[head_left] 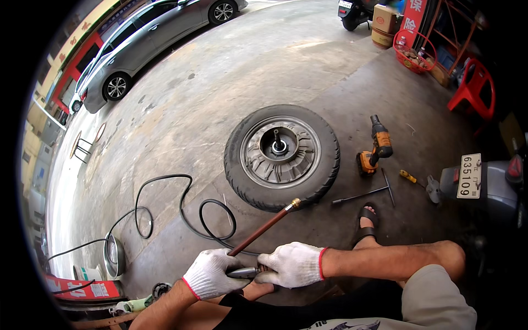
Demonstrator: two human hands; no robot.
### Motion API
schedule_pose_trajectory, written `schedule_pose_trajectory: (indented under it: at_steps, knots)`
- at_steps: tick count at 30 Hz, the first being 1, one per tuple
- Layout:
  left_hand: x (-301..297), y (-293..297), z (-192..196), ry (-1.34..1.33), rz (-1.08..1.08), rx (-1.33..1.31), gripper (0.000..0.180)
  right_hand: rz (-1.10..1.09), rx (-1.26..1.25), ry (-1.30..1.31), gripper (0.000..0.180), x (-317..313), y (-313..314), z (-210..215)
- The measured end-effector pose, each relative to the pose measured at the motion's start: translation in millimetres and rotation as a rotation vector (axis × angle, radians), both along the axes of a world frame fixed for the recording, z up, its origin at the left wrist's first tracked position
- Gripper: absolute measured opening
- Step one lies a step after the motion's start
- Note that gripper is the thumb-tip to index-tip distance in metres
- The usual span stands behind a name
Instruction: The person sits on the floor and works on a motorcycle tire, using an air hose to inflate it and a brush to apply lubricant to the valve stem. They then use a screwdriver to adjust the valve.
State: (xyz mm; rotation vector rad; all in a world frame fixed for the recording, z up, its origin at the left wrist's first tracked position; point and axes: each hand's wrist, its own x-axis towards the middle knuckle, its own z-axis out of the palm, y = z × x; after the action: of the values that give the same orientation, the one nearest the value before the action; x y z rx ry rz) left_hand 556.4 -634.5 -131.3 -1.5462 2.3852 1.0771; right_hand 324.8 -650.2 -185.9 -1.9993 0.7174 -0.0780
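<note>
My left hand [213, 274], in a white knit glove with a red cuff, grips a hand tool [242, 273] with a silver metal body. A long brown tube [264, 231] rises beside this hand and ends in a brass fitting over the near edge of a tyre. My right hand [294, 265], gloved alike, is closed around the other end of the silver tool at a dark coupling. A black hose [183, 212] loops over the floor and passes behind my hands; its joint is hidden. In front of me a wheel with a black tyre [324, 132] lies flat, its axle pointing up.
An orange cordless impact wrench [379, 142], a T-handle wrench [363, 195] and a yellow-handled tool [408, 176] lie right of the wheel. A scooter's rear [487, 176] and a red chair [476, 91] stand further right. A metal basin [114, 256] is at left; a grey car [148, 41] stands beyond.
</note>
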Motion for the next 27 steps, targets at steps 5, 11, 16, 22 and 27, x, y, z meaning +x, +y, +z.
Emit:
schedule_pose_trajectory:
  at_steps: [5, 11, 16, 22, 27]
  knots:
    - [-4, 0, -5, 0.086, -0.002, 0.008, 0.025, 0.04, -0.004, 0.002, 0.042, -1, 0, -1]
    - [-9, -18, -15, 0.019, -0.103, -0.101, 0.029, -0.053, -0.088, -0.035, 0.037, 7, -11, -27]
    - [-7, -21, -20, 0.194, 0.111, -0.093, 0.017, -0.134, 0.056, -0.154, 0.034, 13, -16, -35]
    - [-11, -22, -26, 0.383, 0.313, -0.34, 0.013, -0.007, 0.314, -0.185, 0.041, 22, -9, -20]
    - [-25, -27, -24, 0.431, 0.274, -0.445, 0.016, -0.157, 0.718, -0.355, 0.028, 40, 3, -13]
